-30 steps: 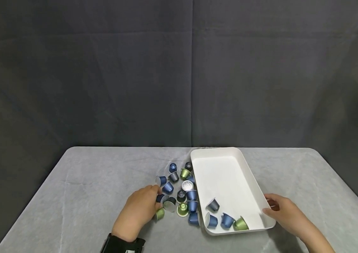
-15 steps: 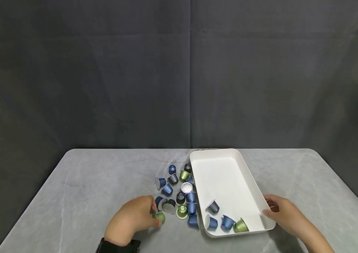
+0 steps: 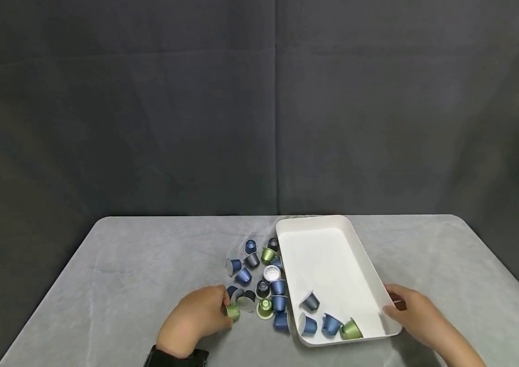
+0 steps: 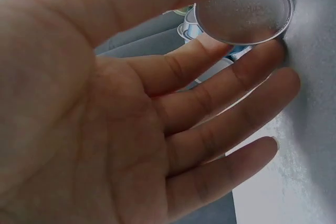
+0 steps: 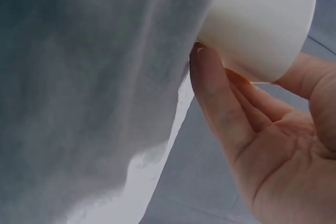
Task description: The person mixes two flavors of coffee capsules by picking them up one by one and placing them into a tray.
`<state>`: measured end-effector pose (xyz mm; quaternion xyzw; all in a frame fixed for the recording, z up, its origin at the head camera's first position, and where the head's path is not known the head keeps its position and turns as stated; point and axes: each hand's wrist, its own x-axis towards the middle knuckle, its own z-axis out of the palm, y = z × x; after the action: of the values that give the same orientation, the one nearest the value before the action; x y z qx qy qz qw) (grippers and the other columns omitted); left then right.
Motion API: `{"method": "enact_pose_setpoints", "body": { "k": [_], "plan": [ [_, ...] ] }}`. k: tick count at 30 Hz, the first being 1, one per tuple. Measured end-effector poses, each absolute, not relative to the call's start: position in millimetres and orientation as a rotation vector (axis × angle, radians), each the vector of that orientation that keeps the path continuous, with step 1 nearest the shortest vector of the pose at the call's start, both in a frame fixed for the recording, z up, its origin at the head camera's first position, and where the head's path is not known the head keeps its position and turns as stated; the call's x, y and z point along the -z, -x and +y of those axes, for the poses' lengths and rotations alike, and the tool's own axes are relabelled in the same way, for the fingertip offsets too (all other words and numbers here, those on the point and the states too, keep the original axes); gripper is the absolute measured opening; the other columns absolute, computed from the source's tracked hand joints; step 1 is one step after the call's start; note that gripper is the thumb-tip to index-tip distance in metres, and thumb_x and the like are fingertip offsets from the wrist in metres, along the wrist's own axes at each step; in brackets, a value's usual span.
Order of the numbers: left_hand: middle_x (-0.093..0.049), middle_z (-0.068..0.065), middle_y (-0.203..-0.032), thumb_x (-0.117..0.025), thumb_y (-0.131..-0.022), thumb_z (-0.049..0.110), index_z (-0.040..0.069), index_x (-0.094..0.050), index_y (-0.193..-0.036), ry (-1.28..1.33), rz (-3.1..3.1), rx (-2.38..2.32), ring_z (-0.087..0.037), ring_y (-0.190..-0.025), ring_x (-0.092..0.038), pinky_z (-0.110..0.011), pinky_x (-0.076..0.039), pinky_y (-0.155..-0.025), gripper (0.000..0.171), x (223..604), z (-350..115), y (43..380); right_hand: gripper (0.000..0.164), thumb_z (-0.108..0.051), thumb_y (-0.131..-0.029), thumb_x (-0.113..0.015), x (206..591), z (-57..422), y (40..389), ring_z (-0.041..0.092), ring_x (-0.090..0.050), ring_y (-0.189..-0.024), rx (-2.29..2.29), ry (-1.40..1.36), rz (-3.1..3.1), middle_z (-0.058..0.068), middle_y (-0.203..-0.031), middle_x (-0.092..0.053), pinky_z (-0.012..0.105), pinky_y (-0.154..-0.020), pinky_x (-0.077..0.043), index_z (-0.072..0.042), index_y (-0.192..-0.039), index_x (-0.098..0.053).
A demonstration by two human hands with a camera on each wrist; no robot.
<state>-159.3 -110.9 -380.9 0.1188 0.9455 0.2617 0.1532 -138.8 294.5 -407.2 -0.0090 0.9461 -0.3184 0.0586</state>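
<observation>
My left hand (image 3: pixel 197 318) pinches a green coffee capsule (image 3: pixel 233 312) between thumb and fingers, at the near left of a loose group of capsules. In the left wrist view the capsule's round foil lid (image 4: pixel 247 14) faces the camera between thumb and forefinger, while the other fingers stretch out. My right hand (image 3: pixel 417 316) holds the right side of a white tray (image 3: pixel 323 250), near its front corner. The right wrist view shows fingers (image 5: pixel 212 87) low against the tray's outer wall, with the thumb farther up. Blue, dark grey and green capsules (image 3: pixel 331 324) lie in the tray's near end.
Several blue, black and green capsules (image 3: pixel 243 276) crowd the grey table (image 3: pixel 140 265) along the tray's left side. One capsule (image 3: pixel 271 273) shows its silver lid upward. A dark cloth (image 3: pixel 186 127) hangs behind the table's far edge.
My left hand has shifted toward the near edge, off the dark blue capsule, and has taken hold of the green one. The right hand stays on the tray.
</observation>
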Motion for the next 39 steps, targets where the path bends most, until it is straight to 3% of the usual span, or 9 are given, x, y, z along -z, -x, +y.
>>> {"method": "enact_pose_setpoints", "body": {
  "k": [11,15,22,31,39],
  "plan": [
    [-0.058,0.003,-0.077,-0.078,-0.078,0.013,0.008,-0.07,-0.087,-0.299,2.771,-0.698,-0.014,-0.066,-0.051,-0.033,-0.046,-0.062,0.013,374.7,-122.6,157.6,0.047,-0.004,-0.088,-0.071,410.5,285.8,133.4,0.029,-0.067,-0.092,0.948,0.011,2.847,0.022,-0.109,-0.068,0.042,-0.076,-0.055,0.015,-0.129,-0.055],
    [-0.056,0.0,-0.088,-0.075,-0.081,0.011,0.01,-0.071,-0.099,-0.3,2.84,-0.649,-0.015,-0.072,-0.052,-0.037,-0.047,-0.067,0.018,371.8,-126.6,158.0,0.048,-0.003,-0.088,-0.071,414.8,284.8,129.3,0.028,-0.068,-0.091,0.975,0.01,2.837,0.021,-0.109,-0.068,0.04,-0.075,-0.056,0.014,-0.129,-0.055],
    [-0.049,-0.003,-0.1,-0.074,-0.081,0.004,0.011,-0.069,-0.113,-0.393,2.965,-0.74,-0.016,-0.07,-0.049,-0.035,-0.045,-0.063,0.033,366.2,-119.4,162.1,0.049,-0.004,-0.088,-0.071,409.3,289.8,130.0,0.028,-0.068,-0.091,0.923,0.044,2.877,0.025,-0.113,-0.067,0.039,-0.073,-0.055,0.016,-0.13,-0.054],
    [-0.059,0.0,-0.107,-0.078,-0.077,-0.002,0.01,-0.068,-0.108,-0.636,3.124,-0.786,-0.018,-0.094,-0.06,-0.039,-0.051,-0.076,0.034,367.5,-98.1,161.5,0.051,-0.005,-0.089,-0.071,406.9,294.5,130.5,0.029,-0.067,-0.092,0.873,-0.001,2.875,0.026,-0.113,-0.066,0.043,-0.073,-0.055,0.017,-0.13,-0.052],
    [-0.066,0.0,-0.11,-0.083,-0.078,0.008,0.012,-0.069,-0.113,-0.846,3.168,-0.744,-0.023,-0.1,-0.065,-0.042,-0.052,-0.085,0.038,368.5,-81.9,163.4,0.049,-0.006,-0.09,-0.069,405.8,293.4,136.4,0.031,-0.067,-0.093,0.874,0.008,2.879,0.026,-0.114,-0.066,0.044,-0.073,-0.055,0.016,-0.131,-0.053]
  ]
}}
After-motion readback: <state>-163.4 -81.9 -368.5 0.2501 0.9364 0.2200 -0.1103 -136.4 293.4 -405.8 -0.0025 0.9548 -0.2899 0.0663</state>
